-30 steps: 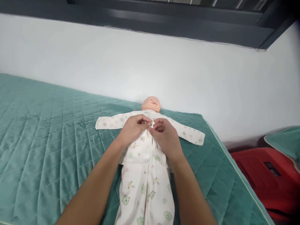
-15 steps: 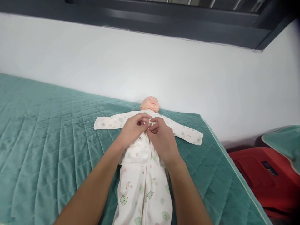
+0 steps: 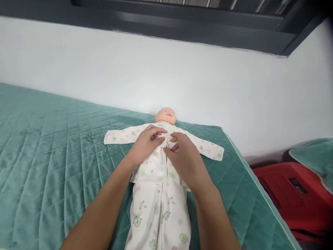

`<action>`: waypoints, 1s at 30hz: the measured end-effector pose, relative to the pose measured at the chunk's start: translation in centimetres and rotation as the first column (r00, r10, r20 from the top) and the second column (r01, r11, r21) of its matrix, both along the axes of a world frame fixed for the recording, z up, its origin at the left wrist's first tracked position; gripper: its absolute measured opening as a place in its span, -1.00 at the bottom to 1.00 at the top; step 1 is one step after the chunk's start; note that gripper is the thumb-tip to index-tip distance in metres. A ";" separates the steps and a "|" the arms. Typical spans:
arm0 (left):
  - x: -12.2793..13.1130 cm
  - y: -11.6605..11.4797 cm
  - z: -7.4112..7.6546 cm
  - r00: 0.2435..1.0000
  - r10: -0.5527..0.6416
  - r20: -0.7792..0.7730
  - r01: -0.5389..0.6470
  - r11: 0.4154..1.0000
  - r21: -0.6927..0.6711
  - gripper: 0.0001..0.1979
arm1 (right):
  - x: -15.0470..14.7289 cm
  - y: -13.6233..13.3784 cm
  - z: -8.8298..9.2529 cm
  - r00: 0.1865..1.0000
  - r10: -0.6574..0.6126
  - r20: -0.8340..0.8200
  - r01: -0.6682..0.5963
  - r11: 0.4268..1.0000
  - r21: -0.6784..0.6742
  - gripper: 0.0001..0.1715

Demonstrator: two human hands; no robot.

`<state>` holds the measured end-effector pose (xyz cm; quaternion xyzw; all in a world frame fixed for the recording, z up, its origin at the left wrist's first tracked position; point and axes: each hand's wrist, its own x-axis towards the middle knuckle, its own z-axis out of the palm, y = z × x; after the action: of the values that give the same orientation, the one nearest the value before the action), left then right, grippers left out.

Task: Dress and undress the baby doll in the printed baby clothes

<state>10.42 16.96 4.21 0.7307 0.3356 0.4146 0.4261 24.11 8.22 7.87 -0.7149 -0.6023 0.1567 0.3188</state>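
The left hand [image 3: 148,141] is positioned above the chest of the shirt [image 3: 150,171], palm down, fingers bent, with a gap between thumb and index fingertip. The right hand [image 3: 185,152] faces it from the other side of the front seam, thumb and fingers likewise parted. Neither hand is clenched, and no grasp on the cloth is visible; whether the fingertips touch the shirt cannot be determined. The detail of the seam between the two hands is too small to read. The shirt is white with a small animal and leaf print and is fitted on a doll [image 3: 165,115], which lies face up with its head just beside the wall [image 3: 208,86]. Both sleeves extend outward, flat, one to each side. The hem of the shirt overlaps the top of the matching pants [image 3: 171,215], which run past the lower edge of the view. The doll lies on a green quilted cover [image 3: 52,156] with a pale piped edge at the right. Beyond that edge sit a red object [image 3: 275,187] bearing a dark label and, partly over it, a green cloth [image 3: 313,156]. A dark window frame [image 3: 156,24] spans the top.
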 end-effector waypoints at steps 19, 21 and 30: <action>0.7 -0.8 0.0 0.983 0.097 -0.157 -0.068 0.981 0.183 -0.81 | 0.8 -0.4 0.2 0.984 0.145 0.102 -0.130 0.981 -0.145 -0.69; 0.5 -0.6 0.1 0.987 0.031 -0.159 -0.009 0.990 0.139 -0.76 | 1.2 -0.2 -0.2 0.986 0.162 0.043 -0.154 0.977 -0.148 -0.71; 0.8 -0.5 -0.2 0.914 0.157 -0.373 0.007 0.915 0.402 -0.69 | 1.7 0.4 -1.1 0.984 0.169 -0.055 -0.174 0.976 -0.131 -0.74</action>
<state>11.20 16.47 4.02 0.8565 0.3529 0.3330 0.1761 25.81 8.60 6.78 -0.6767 -0.6427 0.2395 0.2677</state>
